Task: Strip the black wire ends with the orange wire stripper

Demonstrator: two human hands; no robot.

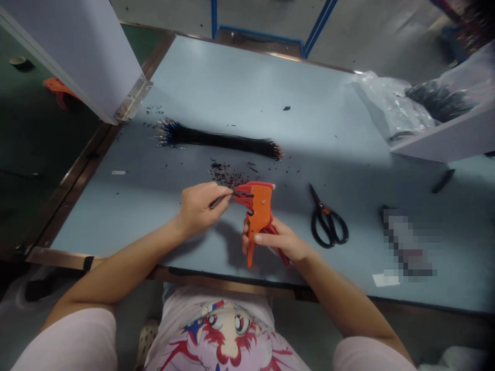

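My right hand is wrapped round the handles of an orange and red wire stripper, whose jaws point left. In my left hand a thin black wire is pinched between thumb and fingers, its end at the stripper's jaws. How far the wire reaches into the jaws is too small to tell. Beyond both hands lies a long bundle of black wires, with blue and metal ends at the left and coppery ends at the right. Small black scraps of insulation are scattered between the bundle and the stripper.
Black-handled scissors lie right of my right hand. Farther right are a blurred-out object, a white paper piece and a dark stick-like item. Clear plastic bags sit behind a white panel. Another white panel rises at the left.
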